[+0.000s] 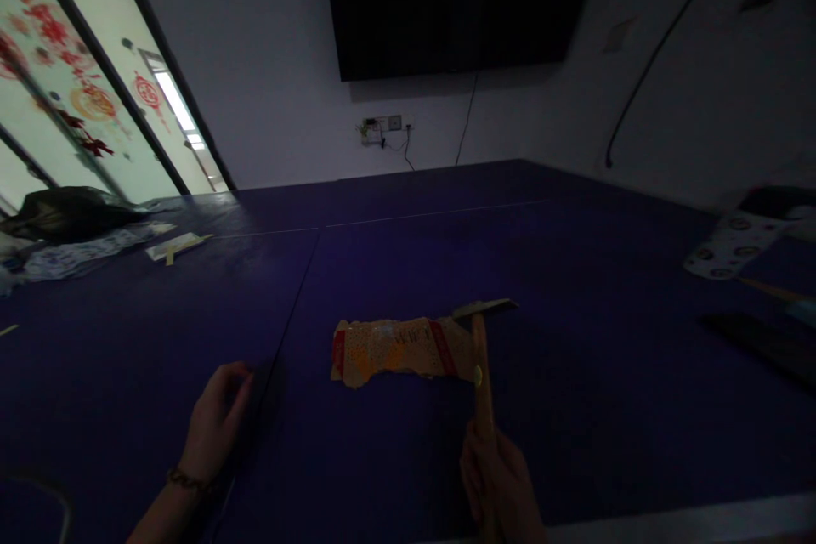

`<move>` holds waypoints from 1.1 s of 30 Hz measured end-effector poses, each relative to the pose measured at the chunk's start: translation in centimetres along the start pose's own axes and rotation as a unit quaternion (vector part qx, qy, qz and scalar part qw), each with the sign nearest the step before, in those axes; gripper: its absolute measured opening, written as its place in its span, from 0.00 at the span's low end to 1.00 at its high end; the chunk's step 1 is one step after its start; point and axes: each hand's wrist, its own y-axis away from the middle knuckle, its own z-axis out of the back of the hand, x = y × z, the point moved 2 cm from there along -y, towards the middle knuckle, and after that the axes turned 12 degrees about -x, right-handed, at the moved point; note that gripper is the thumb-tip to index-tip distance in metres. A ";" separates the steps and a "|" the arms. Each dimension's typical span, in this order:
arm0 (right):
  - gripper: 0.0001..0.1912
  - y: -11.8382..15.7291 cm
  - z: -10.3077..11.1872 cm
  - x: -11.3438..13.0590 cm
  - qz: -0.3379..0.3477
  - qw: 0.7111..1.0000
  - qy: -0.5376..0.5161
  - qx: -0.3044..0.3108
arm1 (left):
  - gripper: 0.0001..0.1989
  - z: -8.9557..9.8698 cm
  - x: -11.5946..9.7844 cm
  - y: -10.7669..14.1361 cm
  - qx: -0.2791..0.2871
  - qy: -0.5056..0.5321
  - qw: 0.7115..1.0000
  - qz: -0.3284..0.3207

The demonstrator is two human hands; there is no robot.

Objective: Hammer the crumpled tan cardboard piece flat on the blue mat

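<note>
My right hand (497,472) is wrapped round the wooden handle of a hammer (483,382), held upright with its long, narrow head (488,308) at the far end. Left of the handle, a torn strip of cardboard (401,348) with red bands, orange patches and many small holes lies flat on the purple table (382,450). The handle overlaps its right end in the view; whether they touch I cannot tell. My left hand (217,412) rests on the table left of the cardboard, fingers loosely curled in, with nothing visible in them.
A white packet with yellow strips (177,246) and a dark bag (70,212) lie at the far left. On the right are a dark flat object (758,344) and a patterned cloth item (730,246). A seam (293,302) runs along the table. A black screen (459,0) hangs on the wall.
</note>
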 end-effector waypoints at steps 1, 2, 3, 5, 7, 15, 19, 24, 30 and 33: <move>0.22 0.0 0.0 -0.1 0.002 1.000 0.003 -0.003 | 0.14 -0.6 -1.1 -0.1 -0.001 0.054 0.998 0.024; 0.22 -0.1 0.1 -0.1 0.001 1.000 0.004 -0.008 | 0.14 -1.4 -2.3 -0.2 -0.001 0.103 0.994 0.040; 0.22 -0.1 0.1 -0.2 0.001 1.000 0.005 -0.012 | 0.13 -2.3 -3.7 -0.3 -0.005 0.142 0.989 0.048; 0.23 -0.2 0.1 -0.4 0.000 1.000 0.008 -0.014 | 0.13 -4.6 -6.3 -0.4 0.003 0.210 0.976 0.062; 0.24 -0.3 0.1 -0.6 0.002 1.000 0.015 -0.011 | 0.13 -7.4 -8.5 -0.5 0.028 0.278 0.958 0.068; 0.25 -0.8 0.6 -2.1 -0.002 0.992 -0.054 -0.114 | 0.09 -16.0 -11.1 1.1 0.102 0.309 0.944 0.050; 0.25 -0.9 0.7 -2.4 -0.009 0.992 -0.060 -0.109 | 0.10 -16.5 -10.7 1.9 0.095 0.264 0.960 0.007; 0.27 -0.7 1.1 -2.4 -0.008 0.989 -0.062 -0.135 | 0.07 -16.3 -10.8 2.0 0.081 0.257 0.963 -0.016; 0.22 -0.8 1.1 -1.4 0.021 0.997 0.025 -0.073 | 0.04 -16.5 -11.3 2.2 0.076 0.224 0.970 -0.055; 0.21 -0.3 0.7 -0.6 0.034 0.997 0.031 -0.062 | 0.05 -16.6 -11.5 2.4 0.084 0.192 0.975 -0.074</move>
